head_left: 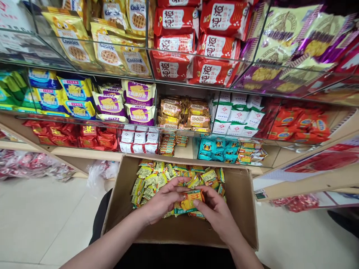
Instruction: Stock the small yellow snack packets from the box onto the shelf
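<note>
Between my two hands is a small orange-yellow snack packet (188, 202) with green edges, held above an open cardboard box (238, 201). My left hand (165, 198) has its thumb and fingers closed at the packet's left end, the index finger reaching across behind it. On the right end, my right hand (214, 207) grips with the thumb on the front face; its other fingers are partly hidden behind. Many similar yellow and green packets (151, 181) lie loose in the far part of the box, below and beyond my hands.
Shelves with clear dividers stand in front, holding cookie bags (74, 45), red biscuit packs (215, 48) and purple soda biscuits (138, 102). Lowest are teal packets (218, 149) and small orange-green packets (167, 144). A plastic bag (102, 173) sits left of the box, near the tiled floor (42, 220).
</note>
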